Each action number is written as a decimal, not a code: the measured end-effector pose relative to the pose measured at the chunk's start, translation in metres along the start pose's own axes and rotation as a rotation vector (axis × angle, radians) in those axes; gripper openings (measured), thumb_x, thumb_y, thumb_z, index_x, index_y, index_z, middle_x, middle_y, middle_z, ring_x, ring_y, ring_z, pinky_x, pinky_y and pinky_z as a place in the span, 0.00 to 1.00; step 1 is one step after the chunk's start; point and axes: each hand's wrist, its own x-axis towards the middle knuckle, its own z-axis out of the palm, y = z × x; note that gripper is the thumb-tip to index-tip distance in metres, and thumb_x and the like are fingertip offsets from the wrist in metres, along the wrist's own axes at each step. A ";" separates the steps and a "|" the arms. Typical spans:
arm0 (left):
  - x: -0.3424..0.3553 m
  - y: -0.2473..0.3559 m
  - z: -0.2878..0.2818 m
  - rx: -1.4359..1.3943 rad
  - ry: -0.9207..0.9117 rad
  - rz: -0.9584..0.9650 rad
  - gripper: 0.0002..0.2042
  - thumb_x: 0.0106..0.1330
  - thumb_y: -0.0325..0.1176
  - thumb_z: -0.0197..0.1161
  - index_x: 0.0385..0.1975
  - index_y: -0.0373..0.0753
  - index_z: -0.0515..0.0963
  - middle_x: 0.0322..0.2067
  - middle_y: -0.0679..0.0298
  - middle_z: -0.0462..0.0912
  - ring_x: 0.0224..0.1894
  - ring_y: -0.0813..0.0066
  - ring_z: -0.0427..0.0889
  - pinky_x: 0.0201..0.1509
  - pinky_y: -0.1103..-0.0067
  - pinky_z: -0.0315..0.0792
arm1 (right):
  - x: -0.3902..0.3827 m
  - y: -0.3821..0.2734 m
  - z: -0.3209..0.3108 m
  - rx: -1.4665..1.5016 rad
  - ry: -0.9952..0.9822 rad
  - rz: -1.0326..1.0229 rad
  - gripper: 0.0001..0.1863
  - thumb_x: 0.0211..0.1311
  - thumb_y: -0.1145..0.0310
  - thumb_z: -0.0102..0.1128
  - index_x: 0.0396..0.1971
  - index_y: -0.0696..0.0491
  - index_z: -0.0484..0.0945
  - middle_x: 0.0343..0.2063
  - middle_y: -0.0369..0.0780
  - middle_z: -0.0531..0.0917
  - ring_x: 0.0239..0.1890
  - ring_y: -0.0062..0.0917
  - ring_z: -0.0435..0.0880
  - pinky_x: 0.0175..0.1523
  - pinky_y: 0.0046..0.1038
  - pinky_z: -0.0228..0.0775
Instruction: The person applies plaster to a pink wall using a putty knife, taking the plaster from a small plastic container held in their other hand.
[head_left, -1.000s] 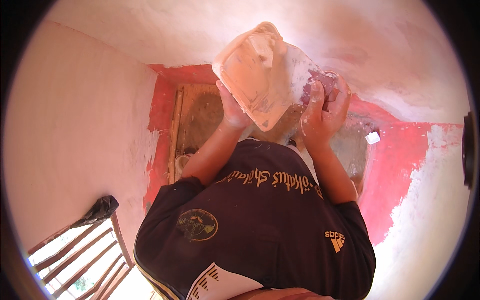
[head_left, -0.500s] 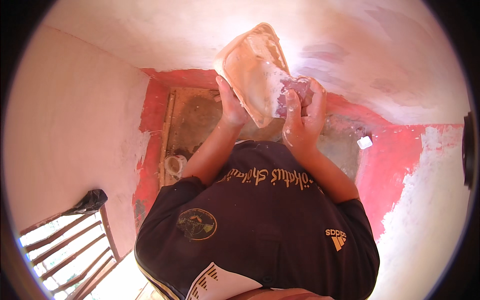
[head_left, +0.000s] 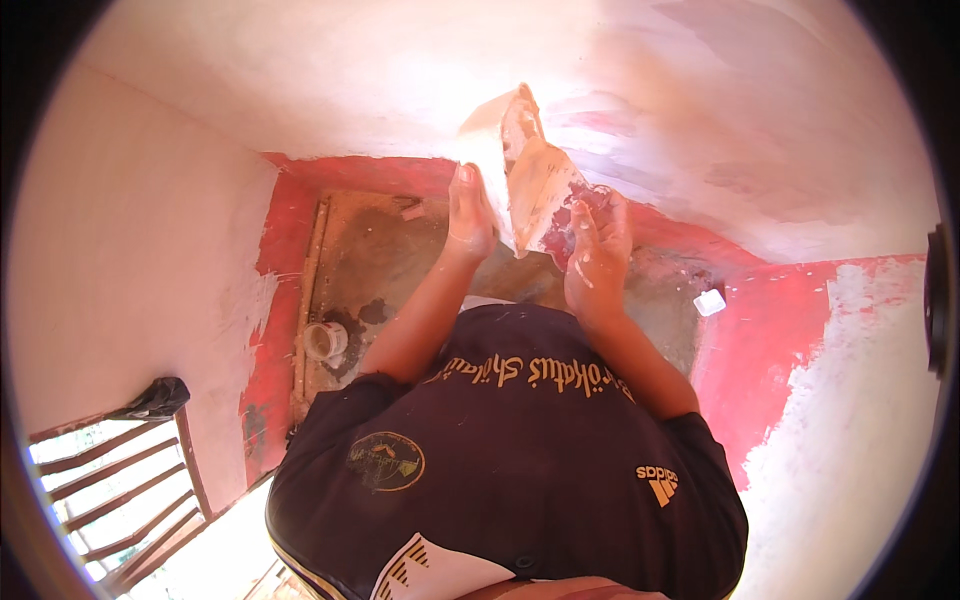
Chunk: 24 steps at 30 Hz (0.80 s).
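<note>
My left hand (head_left: 470, 220) grips the side of a pale, squarish plastic container (head_left: 483, 135), tilted on edge, with creamy paste smeared inside. My right hand (head_left: 600, 260) is closed on the reddish, paste-flecked grip end of a broad flat scraper (head_left: 542, 185), whose coated blade lies against or just over the container's open face. Both hands are raised in front of my dark shirt, and flecks of white paste show on my right fingers.
A white pot (head_left: 325, 340) sits on the stained floor (head_left: 370, 260) at the left. A small white object (head_left: 709, 302) lies at the right. Patchy pink and white walls (head_left: 770, 330) surround me, with a barred window (head_left: 120, 480) and black plastic (head_left: 150, 400) at lower left.
The container has turned more edge-on and moved down in the picture. The scraper and my right hand have shifted leftward and lower, and more floor around the white pot shows.
</note>
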 end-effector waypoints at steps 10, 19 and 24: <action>0.000 -0.028 0.024 0.056 0.119 -0.131 0.34 0.78 0.57 0.36 0.68 0.31 0.60 0.63 0.55 0.70 0.65 0.66 0.69 0.69 0.68 0.64 | 0.039 -0.016 -0.044 0.318 0.085 0.133 0.10 0.71 0.72 0.55 0.49 0.50 0.70 0.39 0.34 0.82 0.37 0.21 0.83 0.35 0.23 0.78; 0.008 -0.020 0.020 -0.445 -0.030 -0.202 0.40 0.71 0.67 0.37 0.71 0.40 0.59 0.65 0.55 0.70 0.65 0.58 0.73 0.66 0.62 0.71 | 0.031 -0.058 -0.042 0.084 0.017 -0.162 0.17 0.70 0.75 0.58 0.56 0.58 0.70 0.41 0.39 0.83 0.40 0.15 0.79 0.40 0.20 0.76; 0.013 -0.009 0.039 -0.455 0.002 -0.236 0.40 0.69 0.66 0.40 0.70 0.40 0.61 0.65 0.55 0.70 0.64 0.58 0.74 0.66 0.62 0.71 | 0.032 -0.070 -0.028 -0.012 -0.117 -0.136 0.22 0.70 0.75 0.58 0.61 0.60 0.69 0.44 0.40 0.83 0.39 0.11 0.78 0.40 0.15 0.72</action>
